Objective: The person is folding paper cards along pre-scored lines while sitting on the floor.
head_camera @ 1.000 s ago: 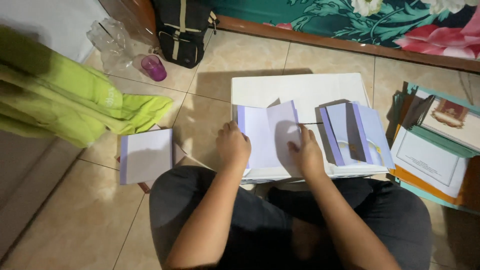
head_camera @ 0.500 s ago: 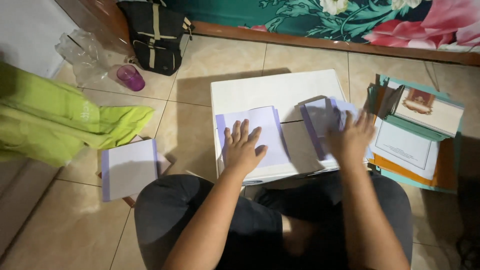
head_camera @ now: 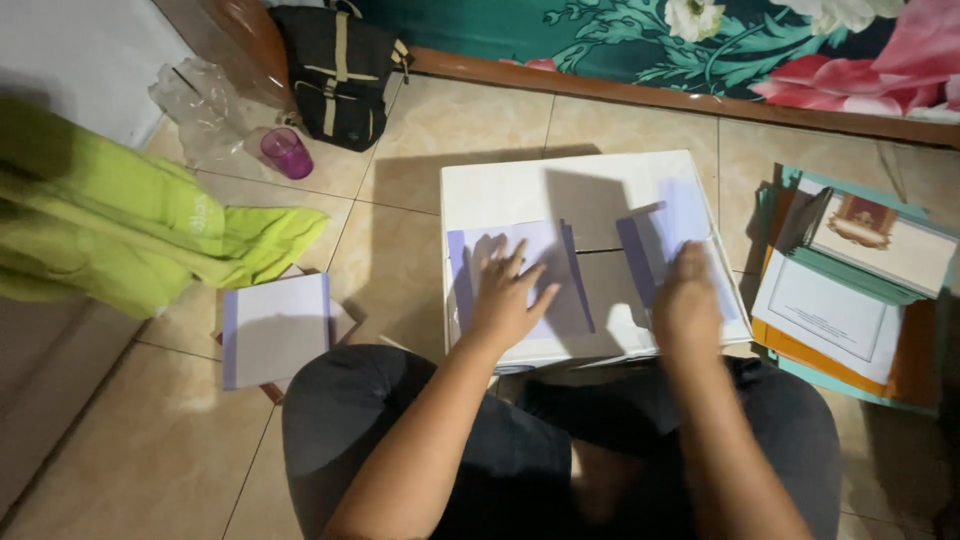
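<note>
While the left hand (head_camera: 505, 300) lies flat with fingers spread on a pale purple sheet (head_camera: 520, 275), pinning it to the white box (head_camera: 590, 185) that serves as a desk, the right hand (head_camera: 685, 300) presses on a second purple sheet (head_camera: 685, 215) just beside it; its grip is blurred and I cannot tell how it closes. Folding looks partly done: one finished-looking booklet (head_camera: 275, 325) rests on the floor, and more paper (head_camera: 850, 290) waits stacked at the right.
</note>
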